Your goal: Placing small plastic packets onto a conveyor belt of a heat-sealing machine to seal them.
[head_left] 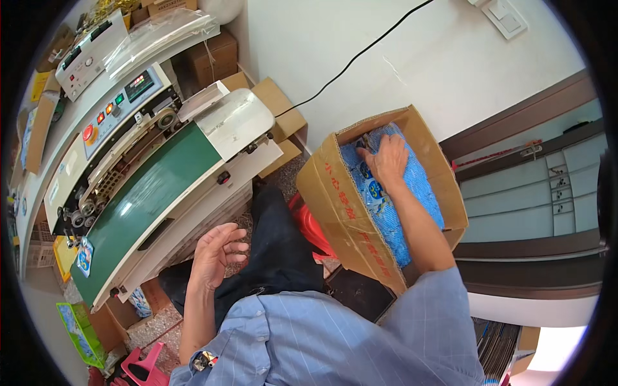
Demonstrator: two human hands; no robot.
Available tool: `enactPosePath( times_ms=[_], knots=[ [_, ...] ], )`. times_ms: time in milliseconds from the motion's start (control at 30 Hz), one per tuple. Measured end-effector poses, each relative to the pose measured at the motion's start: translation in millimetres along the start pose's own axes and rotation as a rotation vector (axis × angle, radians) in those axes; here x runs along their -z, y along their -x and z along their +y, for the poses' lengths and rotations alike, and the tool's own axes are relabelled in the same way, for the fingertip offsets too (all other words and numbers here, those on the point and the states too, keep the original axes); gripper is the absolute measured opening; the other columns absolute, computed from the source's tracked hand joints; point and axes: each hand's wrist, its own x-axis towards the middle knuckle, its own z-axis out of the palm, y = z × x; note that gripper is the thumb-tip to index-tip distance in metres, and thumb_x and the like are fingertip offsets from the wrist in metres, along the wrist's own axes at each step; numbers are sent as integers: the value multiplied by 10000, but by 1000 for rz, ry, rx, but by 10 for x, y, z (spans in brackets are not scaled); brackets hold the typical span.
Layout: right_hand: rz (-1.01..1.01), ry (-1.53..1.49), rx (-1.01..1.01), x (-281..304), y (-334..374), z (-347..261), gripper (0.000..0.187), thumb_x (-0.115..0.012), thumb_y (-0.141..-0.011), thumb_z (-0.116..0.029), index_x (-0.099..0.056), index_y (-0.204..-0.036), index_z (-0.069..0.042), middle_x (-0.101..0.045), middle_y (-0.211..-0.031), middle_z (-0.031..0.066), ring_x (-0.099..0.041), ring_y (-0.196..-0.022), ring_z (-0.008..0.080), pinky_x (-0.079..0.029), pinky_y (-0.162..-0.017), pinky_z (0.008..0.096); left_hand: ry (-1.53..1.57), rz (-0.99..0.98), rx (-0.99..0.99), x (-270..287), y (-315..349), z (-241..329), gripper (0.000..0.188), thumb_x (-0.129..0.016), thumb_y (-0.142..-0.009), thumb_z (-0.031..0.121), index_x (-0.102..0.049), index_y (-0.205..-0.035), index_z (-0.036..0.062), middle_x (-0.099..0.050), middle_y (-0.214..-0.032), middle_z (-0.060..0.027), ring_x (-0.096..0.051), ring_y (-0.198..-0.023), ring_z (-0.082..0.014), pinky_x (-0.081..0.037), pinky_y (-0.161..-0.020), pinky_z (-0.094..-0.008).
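Note:
My right hand (pixel 389 163) is inside a tall cardboard box (pixel 331 193), its fingers bent and thumb apart, gripping at the top of a pile of blue patterned packets (pixel 409 215). Its fingertips are partly hidden against the packets. My left hand (pixel 220 254) is raised over my lap with nothing in it, fingers loosely curled and apart. It is close to the front edge of a machine with a green conveyor belt (pixel 151 183). One small blue-and-white packet (pixel 85 257) lies at the belt's near left end.
Behind the belt stands a control panel (pixel 122 106) with lit buttons and a red knob. A white metal plate (pixel 238 119) caps the belt's far end. A red plastic stool (pixel 312 225) is beside the box. A green basket (pixel 80 334) and a pink plastic item (pixel 143 367) are at lower left.

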Motion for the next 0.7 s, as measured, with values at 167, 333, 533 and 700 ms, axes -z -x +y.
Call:
enactPosePath(
  times_ms=[167, 333, 533, 700],
  knots=[
    [186, 14, -42, -205, -93, 41, 359, -766, -784, -281, -668, -1010, -20, -575, -1090, 165, -513, -1046, 337, -405, -877, 449, 12, 8, -6, -42, 25, -48, 314, -612, -986, 229, -597, -1180, -17, -707, -1050, -146, -721, -817, -213, -629, -645, -316],
    [193, -12, 104, -171, -76, -88, 305, -757, -771, -202, -677, -1015, -38, -592, -1079, 152, -515, -1049, 322, -406, -878, 442, 1, 35, -1, 30, 67, -57, 313, -607, -986, 226, -598, -1187, -13, -706, -1051, -144, -721, -817, -212, -629, -651, -318],
    [163, -41, 184, -283, -99, -8, 293, -765, -754, -193, -675, -984, -35, -662, -996, 163, -560, -991, 335, -411, -865, 447, 5, 33, 8, 31, 75, -67, 305, -606, -986, 220, -603, -1188, -9, -707, -1054, -144, -722, -818, -207, -626, -645, -311],
    [23, -105, 117, 25, -273, 100, 277, -769, -745, -173, -645, -943, -23, -683, -891, 202, -619, -907, 370, -436, -842, 474, -12, 29, 9, 11, 56, -4, 292, -608, -985, 218, -609, -1174, -5, -709, -1054, -140, -722, -812, -201, -624, -647, -305]
  ],
)
